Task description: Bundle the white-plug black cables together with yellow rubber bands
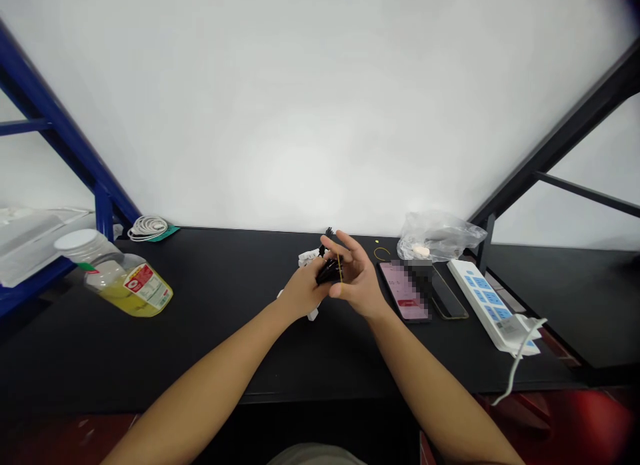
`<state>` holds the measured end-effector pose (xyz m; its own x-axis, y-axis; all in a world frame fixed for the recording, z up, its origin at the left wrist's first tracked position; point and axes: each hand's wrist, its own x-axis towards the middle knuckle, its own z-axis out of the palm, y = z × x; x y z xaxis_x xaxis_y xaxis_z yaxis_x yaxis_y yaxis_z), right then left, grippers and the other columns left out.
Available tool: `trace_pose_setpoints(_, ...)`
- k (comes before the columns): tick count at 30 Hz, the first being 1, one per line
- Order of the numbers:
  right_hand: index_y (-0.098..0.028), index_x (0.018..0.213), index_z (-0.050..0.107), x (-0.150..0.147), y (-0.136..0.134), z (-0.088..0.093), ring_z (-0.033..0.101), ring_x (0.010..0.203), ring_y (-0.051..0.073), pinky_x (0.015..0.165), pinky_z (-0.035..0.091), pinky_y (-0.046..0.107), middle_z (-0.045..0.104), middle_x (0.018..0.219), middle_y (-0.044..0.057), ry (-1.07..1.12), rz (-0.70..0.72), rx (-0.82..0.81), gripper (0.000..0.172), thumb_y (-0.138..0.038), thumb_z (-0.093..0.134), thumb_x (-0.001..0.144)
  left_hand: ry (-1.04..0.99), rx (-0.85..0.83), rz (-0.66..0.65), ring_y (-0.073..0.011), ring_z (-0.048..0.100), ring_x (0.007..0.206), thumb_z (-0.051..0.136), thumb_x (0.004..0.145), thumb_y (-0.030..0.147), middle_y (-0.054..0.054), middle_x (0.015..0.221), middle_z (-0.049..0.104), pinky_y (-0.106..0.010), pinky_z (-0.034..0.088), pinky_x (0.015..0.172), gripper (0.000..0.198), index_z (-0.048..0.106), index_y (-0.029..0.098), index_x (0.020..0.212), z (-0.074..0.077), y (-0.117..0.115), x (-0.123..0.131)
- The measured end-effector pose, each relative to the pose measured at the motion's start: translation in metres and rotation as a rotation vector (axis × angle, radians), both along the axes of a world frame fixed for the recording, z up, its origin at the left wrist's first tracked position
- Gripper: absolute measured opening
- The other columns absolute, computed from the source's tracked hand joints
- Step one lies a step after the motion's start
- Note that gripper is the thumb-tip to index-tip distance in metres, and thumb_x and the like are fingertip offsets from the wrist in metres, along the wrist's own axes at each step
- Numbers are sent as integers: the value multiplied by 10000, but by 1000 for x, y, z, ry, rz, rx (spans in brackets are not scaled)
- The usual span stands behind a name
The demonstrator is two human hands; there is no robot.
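My left hand (301,292) is closed around a black bundle of thin, shiny strands (329,272) whose exact kind I cannot make out. A dark, spiky end (329,232) of it sticks up past the fingers. Stretched across the spread fingers and thumb of my right hand (359,278) is a thin yellow rubber band (339,264), right beside the bundle. White pieces show around my left hand, one block (309,256) behind it and a smaller end (313,314) below; the hand hides the rest.
At right lie a lit phone (400,288), a second phone (449,295), a white power strip (483,298), a clear plastic bag (440,235) and a loose yellow band (382,253). At left stand a jar of yellow liquid (135,285) and a coiled white cable (147,228) on the black table (210,278).
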<state>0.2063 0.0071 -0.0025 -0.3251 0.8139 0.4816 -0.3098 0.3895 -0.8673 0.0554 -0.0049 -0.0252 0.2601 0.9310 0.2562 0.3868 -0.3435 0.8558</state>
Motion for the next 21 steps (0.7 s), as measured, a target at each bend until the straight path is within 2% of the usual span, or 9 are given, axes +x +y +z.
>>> trace_pose_setpoints(2,-302,1388,498,-3,-7,3,641,1111,262,993,496,453,663,1306,104,-102,-67,55,925,-445,926,581,87,12,9,-263,681,927,587,833,230,-82,1073,719,-360,503,796,431,574,206,1263,1,-1,3)
trace_pose_setpoints(5,-288,1357,518,-5,-12,5,661,1036,255,976,498,458,715,1149,72,-283,-191,130,840,-379,910,620,200,18,30,-280,685,924,569,843,220,-91,1051,720,-362,500,778,358,617,215,1198,1,-1,5)
trace_pose_setpoints(8,-275,1381,498,-3,-11,1,658,996,252,968,495,452,699,1056,58,-421,-286,151,859,-355,901,627,111,33,44,-264,679,933,573,833,205,-67,1010,721,-354,504,790,344,613,233,1173,-3,-1,3)
trace_pose_setpoints(11,-260,1434,449,1,-6,-4,645,1004,267,962,493,455,667,1082,73,-504,-334,112,991,-342,927,570,-5,30,67,-235,674,858,594,809,197,-36,914,712,-343,504,768,316,600,219,1125,-10,0,-1)
trace_pose_setpoints(16,-261,1570,225,9,0,-6,627,1065,274,1027,442,474,666,1094,72,-551,-262,143,1247,-328,937,549,-157,-14,51,-207,664,828,618,865,324,-34,911,703,-324,492,755,273,594,196,1105,-14,3,-4)
trace_pose_setpoints(18,-257,1589,155,14,3,-5,628,1076,275,1044,419,487,679,1083,72,-584,-191,182,1283,-353,929,571,-206,-18,48,-198,659,834,619,883,403,-34,941,701,-315,491,754,312,586,197,1114,-12,2,-4)
trace_pose_setpoints(21,-253,1592,142,20,9,-7,622,1107,287,1063,392,495,683,1116,86,-599,-81,233,1312,-428,932,560,-249,-14,59,-190,652,860,603,902,477,-37,968,690,-304,489,772,341,593,196,1095,-7,1,-4)
